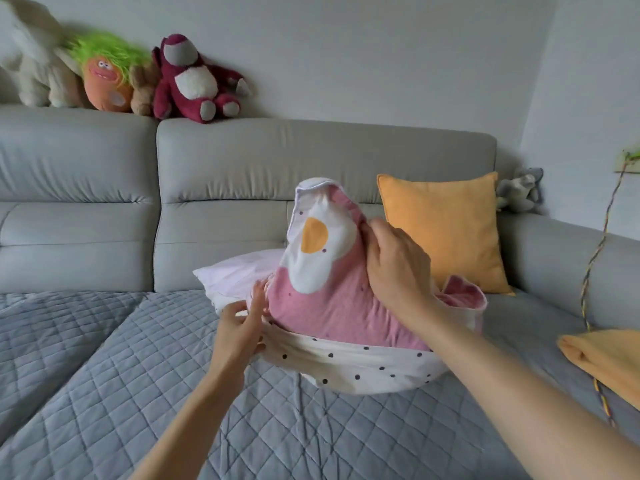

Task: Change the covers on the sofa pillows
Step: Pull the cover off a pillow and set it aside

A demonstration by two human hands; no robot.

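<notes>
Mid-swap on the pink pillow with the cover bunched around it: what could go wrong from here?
1. The dotted cover is bunched at the pink pillow's base; the left hand's grip on its edge may slip.
2. The right hand may drag the pillow out with the cover.
3. The braided cord near the folded orange cloth might snag.

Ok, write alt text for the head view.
Two hands work a pink cover with a polka-dot lining on a grey sofa: the left hand pinches its edge, the right hand grips the fabric. An orange pillow leans behind.
</notes>
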